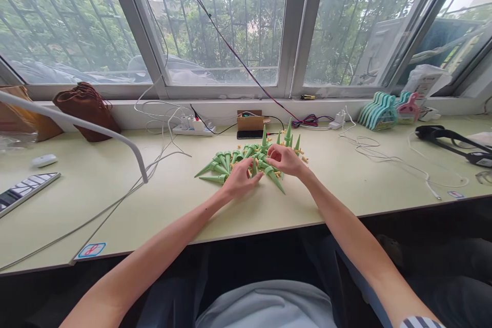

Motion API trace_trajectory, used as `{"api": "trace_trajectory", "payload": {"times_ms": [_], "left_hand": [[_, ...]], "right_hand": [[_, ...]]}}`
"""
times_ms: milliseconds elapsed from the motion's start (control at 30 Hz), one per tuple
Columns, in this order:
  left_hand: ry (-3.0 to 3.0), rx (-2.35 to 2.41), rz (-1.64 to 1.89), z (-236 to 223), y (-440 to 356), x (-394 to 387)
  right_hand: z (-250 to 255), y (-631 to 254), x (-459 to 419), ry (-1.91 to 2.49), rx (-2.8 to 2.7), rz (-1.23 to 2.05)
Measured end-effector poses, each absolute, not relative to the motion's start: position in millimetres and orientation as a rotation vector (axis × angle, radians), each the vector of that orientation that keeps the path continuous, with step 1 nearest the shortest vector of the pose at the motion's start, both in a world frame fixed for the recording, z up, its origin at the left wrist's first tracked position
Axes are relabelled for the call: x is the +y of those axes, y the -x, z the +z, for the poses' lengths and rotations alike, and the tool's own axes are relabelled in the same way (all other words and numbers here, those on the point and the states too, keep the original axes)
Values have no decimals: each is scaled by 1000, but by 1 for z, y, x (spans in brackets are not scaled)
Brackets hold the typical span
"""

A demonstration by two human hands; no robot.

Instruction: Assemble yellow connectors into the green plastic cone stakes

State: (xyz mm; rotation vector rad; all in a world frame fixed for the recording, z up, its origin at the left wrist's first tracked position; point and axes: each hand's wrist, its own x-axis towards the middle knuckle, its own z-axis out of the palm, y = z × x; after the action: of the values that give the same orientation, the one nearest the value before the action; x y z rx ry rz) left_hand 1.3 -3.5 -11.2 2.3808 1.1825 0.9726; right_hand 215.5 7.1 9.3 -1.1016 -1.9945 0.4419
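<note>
A pile of green plant watering spikes (219, 158), pointed cones with ribbed collars, lies on the desk in front of me. Small orange-yellow valve pieces (305, 159) are scattered among them. My left hand (242, 178) is at the near side of the pile, thumb and fingers closed around an upright green spike (254, 167). Just right of it, my right hand (285, 160) is over the pile with its fingers curled together; what they hold, if anything, is hidden. Another spike (275, 180) points toward me below the right hand. Several spikes stand upright behind the right hand (288, 133).
Behind the pile are a small cardboard box (249, 122) and a dark phone (249, 135). White cables (149, 164) and a power strip (194, 128) lie left. Turquoise hangers (378, 111) and a black headset strap (453, 144) sit right. A grey curved tube (130, 148) reaches in from the left.
</note>
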Motion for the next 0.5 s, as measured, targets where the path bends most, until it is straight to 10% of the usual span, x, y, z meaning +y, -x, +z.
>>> {"api": "trace_trajectory", "payload": {"times_ms": [500], "left_hand": [[-2323, 1149, 1051, -11, -2, -4]], "right_hand": [[1, -208, 9, 937, -2105, 606]]}}
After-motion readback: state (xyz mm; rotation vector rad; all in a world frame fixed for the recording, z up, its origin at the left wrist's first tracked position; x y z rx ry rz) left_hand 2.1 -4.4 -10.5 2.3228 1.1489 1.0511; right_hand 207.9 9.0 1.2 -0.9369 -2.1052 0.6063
